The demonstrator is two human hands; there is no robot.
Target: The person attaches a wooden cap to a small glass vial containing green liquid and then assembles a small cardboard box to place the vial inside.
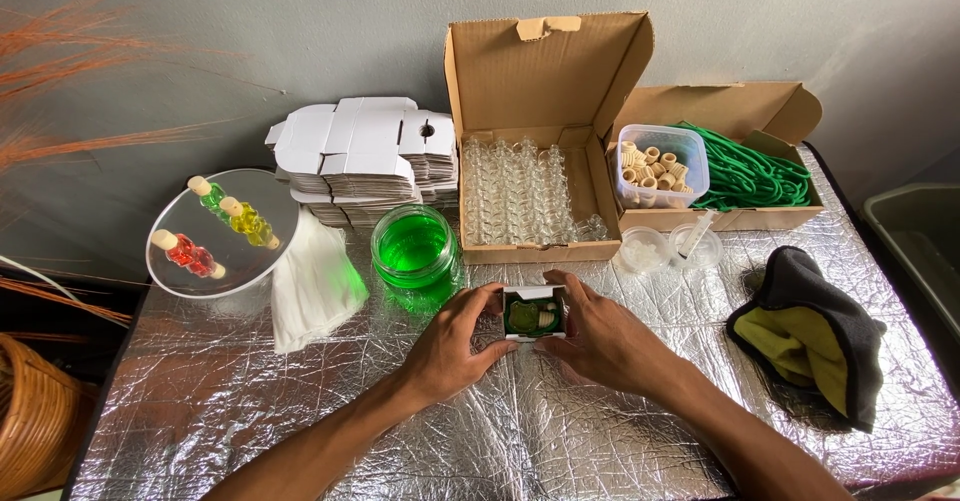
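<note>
Gripping a small white box (pixel 533 313) — both hands, left (pixel 455 343) and right (pixel 600 339).

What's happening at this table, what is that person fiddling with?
A person holds a small white box between both hands, the left hand and the right hand, over a foil-covered table. Inside it lies a small bottle of green liquid with a cork. Just behind stand a jar of green liquid, a cardboard box of empty glass bottles, a stack of flat white boxes, a tub of corks and green cord.
</note>
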